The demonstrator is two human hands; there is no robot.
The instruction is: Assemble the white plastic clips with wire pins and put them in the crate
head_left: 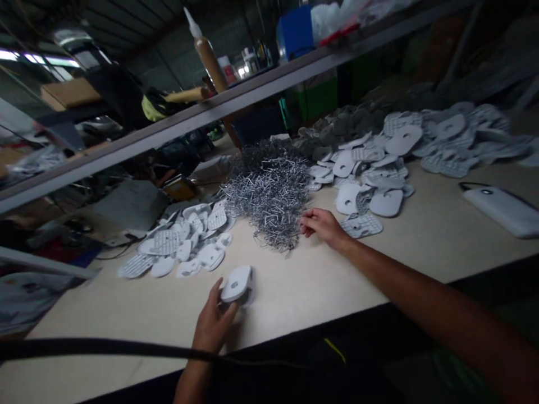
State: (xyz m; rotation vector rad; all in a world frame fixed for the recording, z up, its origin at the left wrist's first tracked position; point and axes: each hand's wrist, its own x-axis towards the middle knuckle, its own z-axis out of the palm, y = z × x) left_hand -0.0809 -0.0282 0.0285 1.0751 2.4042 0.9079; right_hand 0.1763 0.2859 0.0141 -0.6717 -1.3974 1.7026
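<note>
Black cord (105, 349), left hand (213, 325) grip shut on white plastic piece (236, 284) — right hand (323, 224) open beside wire staples (267, 193)

- Here we go, looking out from the person's head, facing forward and down over the bench (290, 292).
- Nice and close on the action: the left hand (213, 324) sits low in the frame, the right hand (322, 226) reaches just past centre.
- It's a wide sweep, and it's tilted, with the bench's near edge climbing toward the right!
- Up top, a shelf rail (177, 120) slashes diagonally across the view.
- Along the bottom, a dark cord (105, 349) passes very near the lens.
</note>
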